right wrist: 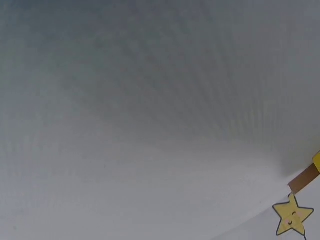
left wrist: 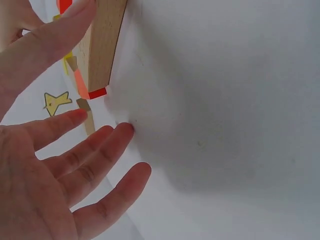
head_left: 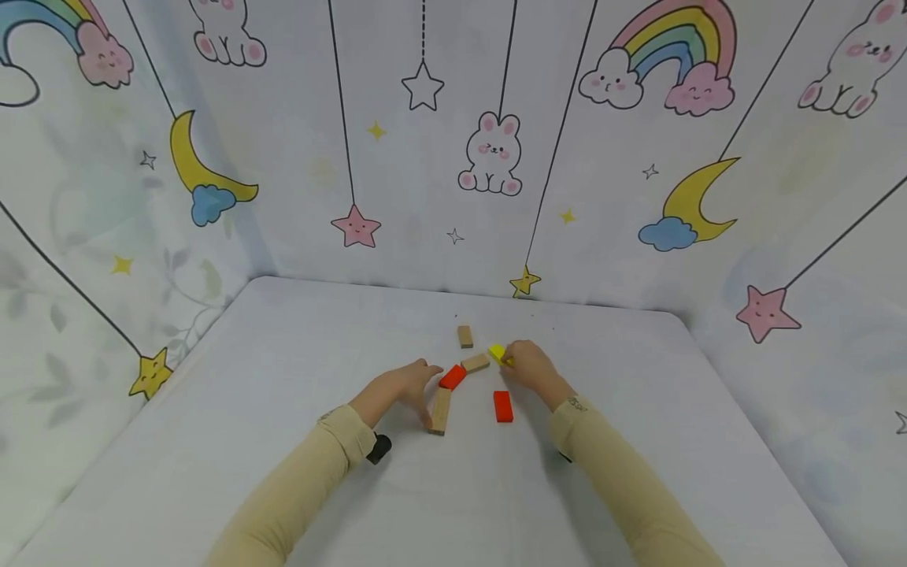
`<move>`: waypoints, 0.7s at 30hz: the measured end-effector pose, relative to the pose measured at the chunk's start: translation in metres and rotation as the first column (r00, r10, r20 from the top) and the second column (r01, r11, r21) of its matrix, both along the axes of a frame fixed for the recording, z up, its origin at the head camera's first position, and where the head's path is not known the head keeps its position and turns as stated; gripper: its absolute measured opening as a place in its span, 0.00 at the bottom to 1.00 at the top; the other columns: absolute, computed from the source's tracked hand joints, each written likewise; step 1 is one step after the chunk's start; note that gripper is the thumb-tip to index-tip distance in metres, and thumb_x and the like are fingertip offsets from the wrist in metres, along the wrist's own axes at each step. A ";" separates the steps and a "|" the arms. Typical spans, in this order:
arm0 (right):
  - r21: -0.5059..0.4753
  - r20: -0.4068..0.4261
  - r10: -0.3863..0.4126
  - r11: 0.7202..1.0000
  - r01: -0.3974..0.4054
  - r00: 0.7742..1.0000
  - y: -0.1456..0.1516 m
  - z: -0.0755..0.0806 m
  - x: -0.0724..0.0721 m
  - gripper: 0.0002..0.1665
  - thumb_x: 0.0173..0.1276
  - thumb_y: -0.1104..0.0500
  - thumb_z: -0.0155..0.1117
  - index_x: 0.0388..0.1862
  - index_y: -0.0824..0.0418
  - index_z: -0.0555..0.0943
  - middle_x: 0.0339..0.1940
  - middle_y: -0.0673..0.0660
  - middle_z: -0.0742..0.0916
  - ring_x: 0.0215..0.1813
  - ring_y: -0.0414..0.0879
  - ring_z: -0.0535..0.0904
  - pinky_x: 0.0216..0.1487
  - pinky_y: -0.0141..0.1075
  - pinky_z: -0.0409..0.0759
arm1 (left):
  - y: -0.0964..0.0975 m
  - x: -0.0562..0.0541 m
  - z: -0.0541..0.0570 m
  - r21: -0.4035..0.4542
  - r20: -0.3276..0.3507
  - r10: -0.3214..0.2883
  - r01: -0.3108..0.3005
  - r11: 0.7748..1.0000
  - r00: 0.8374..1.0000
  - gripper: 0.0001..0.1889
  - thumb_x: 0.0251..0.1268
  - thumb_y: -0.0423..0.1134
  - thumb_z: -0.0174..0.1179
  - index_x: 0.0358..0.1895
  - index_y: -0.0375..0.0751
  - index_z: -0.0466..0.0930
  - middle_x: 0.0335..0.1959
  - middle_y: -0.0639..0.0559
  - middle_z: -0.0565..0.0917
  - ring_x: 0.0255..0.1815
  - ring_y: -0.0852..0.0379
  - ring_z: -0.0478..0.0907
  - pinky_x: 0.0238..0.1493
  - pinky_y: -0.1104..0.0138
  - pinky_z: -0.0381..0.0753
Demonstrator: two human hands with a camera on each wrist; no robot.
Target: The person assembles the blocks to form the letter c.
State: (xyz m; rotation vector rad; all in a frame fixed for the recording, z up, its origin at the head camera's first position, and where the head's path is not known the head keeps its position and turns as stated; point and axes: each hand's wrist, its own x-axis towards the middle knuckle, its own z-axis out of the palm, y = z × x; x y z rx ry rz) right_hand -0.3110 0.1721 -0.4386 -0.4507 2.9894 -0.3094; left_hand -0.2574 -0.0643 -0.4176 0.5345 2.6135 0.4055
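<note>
On the white table, a slanted red block was set between a long wooden block on its near side and a short wooden block at its far right. Farther to the right of the slanted red block, a yellow block was pinched at one end by the right hand, with the fingers curled in close. To the left of the slanted red block, the left hand was spread wide, with nothing gripped; its thumb was held at the long wooden block, though whether contact was made could not be told. Beyond the slanted red block, a far wooden block was seen apart; a second red block was placed to its right, nearer the person.
</note>
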 end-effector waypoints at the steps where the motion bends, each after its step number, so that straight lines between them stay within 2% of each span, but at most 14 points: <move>1: 0.000 -0.002 -0.008 1.000 0.008 1.000 0.000 0.000 0.000 0.10 0.59 0.61 0.65 0.40 0.64 0.84 0.44 0.59 0.83 0.50 0.52 0.77 0.54 0.43 0.72 | -0.001 0.001 -0.001 0.002 -0.003 0.000 0.000 1.000 1.000 0.50 0.34 0.46 0.77 0.67 0.43 0.60 0.62 0.41 0.63 0.61 0.47 0.64 0.57 0.51 0.67; 8: 0.002 -0.020 -0.018 1.000 0.018 1.000 0.005 0.001 0.003 0.07 0.58 0.60 0.66 0.34 0.63 0.85 0.47 0.60 0.83 0.50 0.52 0.77 0.52 0.42 0.74 | -0.004 0.006 -0.003 0.025 -0.007 0.009 -0.009 1.000 1.000 0.43 0.35 0.47 0.76 0.60 0.40 0.68 0.56 0.41 0.67 0.54 0.49 0.68 0.55 0.54 0.69; 16: 0.027 -0.026 -0.001 1.000 0.002 1.000 0.006 0.007 0.008 0.06 0.56 0.61 0.68 0.31 0.64 0.85 0.51 0.61 0.81 0.52 0.54 0.77 0.53 0.42 0.73 | -0.004 0.009 -0.002 0.038 -0.018 0.001 -0.001 0.999 1.000 0.38 0.37 0.46 0.75 0.57 0.39 0.71 0.58 0.38 0.66 0.57 0.46 0.67 0.55 0.54 0.69; 21: 0.041 -0.030 0.014 0.999 -0.012 0.999 0.009 0.008 0.012 0.04 0.54 0.62 0.70 0.28 0.62 0.85 0.42 0.59 0.84 0.45 0.51 0.78 0.51 0.42 0.74 | -0.005 0.011 -0.002 0.048 -0.016 0.003 -0.002 0.999 1.000 0.38 0.37 0.46 0.75 0.57 0.39 0.72 0.57 0.39 0.67 0.55 0.47 0.68 0.54 0.54 0.69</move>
